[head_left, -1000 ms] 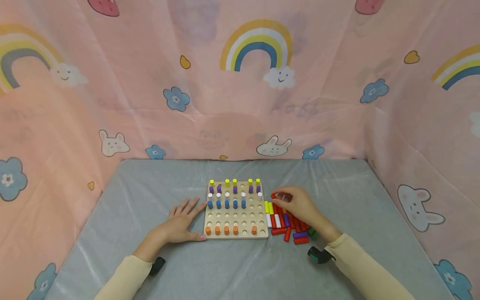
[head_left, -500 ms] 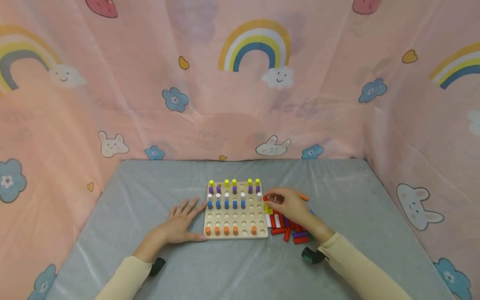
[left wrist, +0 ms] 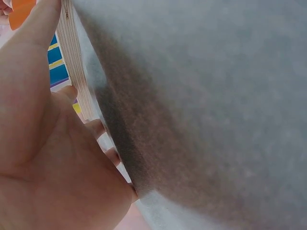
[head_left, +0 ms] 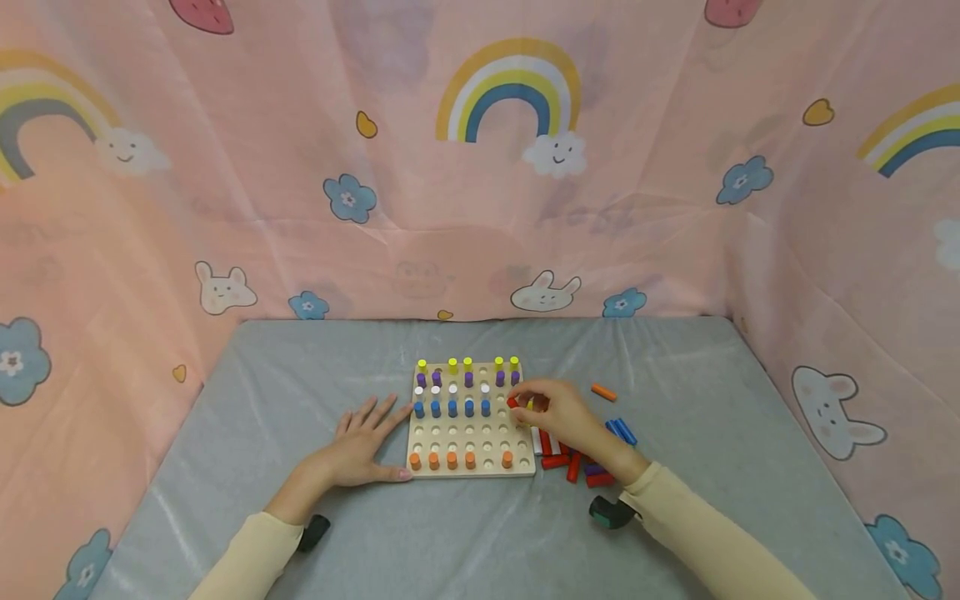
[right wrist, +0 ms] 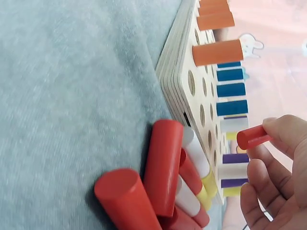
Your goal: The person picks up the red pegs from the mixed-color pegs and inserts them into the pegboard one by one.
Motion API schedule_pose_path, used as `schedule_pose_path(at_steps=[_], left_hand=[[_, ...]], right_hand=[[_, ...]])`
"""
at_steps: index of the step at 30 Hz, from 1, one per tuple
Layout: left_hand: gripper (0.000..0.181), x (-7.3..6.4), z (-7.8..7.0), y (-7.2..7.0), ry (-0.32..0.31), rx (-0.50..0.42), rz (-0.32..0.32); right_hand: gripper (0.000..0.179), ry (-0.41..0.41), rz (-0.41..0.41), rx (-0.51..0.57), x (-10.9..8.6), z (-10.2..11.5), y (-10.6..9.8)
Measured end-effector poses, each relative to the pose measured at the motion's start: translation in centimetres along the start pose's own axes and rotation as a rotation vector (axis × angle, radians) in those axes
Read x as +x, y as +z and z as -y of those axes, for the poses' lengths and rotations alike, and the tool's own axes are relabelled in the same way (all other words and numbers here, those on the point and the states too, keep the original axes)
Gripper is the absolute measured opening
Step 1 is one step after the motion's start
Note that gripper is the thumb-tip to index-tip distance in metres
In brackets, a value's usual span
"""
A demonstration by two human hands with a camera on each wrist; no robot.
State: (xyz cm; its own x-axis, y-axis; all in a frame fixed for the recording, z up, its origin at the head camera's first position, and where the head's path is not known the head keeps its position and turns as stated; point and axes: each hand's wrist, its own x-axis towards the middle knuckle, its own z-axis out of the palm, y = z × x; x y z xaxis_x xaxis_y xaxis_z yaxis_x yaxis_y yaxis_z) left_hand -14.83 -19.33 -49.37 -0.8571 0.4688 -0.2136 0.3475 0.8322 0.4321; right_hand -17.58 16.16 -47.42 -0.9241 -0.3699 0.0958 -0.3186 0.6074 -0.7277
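Observation:
A wooden pegboard lies flat on the table, with rows of yellow, purple, white, blue and orange pegs standing in its holes. My left hand lies with fingers spread along the board's left edge; thumb and forefinger touch it. Between thumb and fingertips, my right hand pinches a red peg above the right side of the board. In the right wrist view the peg is tilted and clear of the holes. Part of the loose peg pile is hidden under the right hand in the head view.
Loose red pegs and others in white, yellow and purple lie beside the board's right edge. Blue pegs and an orange peg lie farther right. A grey cloth covers the table; a pink curtain hangs behind.
My right hand has moved left with the red peg, from over the loose pile to over the board's right side. The orange and blue loose pegs have come into view. My left hand stays put.

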Motion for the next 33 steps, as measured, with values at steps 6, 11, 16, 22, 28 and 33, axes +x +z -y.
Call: schedule_pose_path(at_steps=[6,11,16,22,28,33], left_hand=[[0.103,-0.2,-0.1,-0.1,0.025,-0.009,-0.004],[0.101,0.0,-0.2,-0.2,0.005,0.012,0.006],[0.102,0.0,-0.2,-0.2,-0.002,0.014,0.006],[0.102,-0.1,-0.2,-0.2,0.0,0.02,0.006],[0.102,-0.2,-0.4,-0.3,0.005,0.005,0.007],[0.104,-0.2,-0.2,-0.1,0.009,0.002,-0.001]], right_hand=[[0.022,-0.061,-0.008,0.032,0.1,0.4,0.5],[0.022,-0.096,-0.008,0.036,0.4,0.7,1.1],[0.019,-0.112,0.016,0.05,0.6,1.1,1.7],[0.02,-0.128,0.006,0.049,0.8,1.2,2.4],[0.019,-0.123,0.033,0.061,1.0,1.5,3.0],[0.018,-0.134,0.046,0.063,1.2,1.8,3.2]])
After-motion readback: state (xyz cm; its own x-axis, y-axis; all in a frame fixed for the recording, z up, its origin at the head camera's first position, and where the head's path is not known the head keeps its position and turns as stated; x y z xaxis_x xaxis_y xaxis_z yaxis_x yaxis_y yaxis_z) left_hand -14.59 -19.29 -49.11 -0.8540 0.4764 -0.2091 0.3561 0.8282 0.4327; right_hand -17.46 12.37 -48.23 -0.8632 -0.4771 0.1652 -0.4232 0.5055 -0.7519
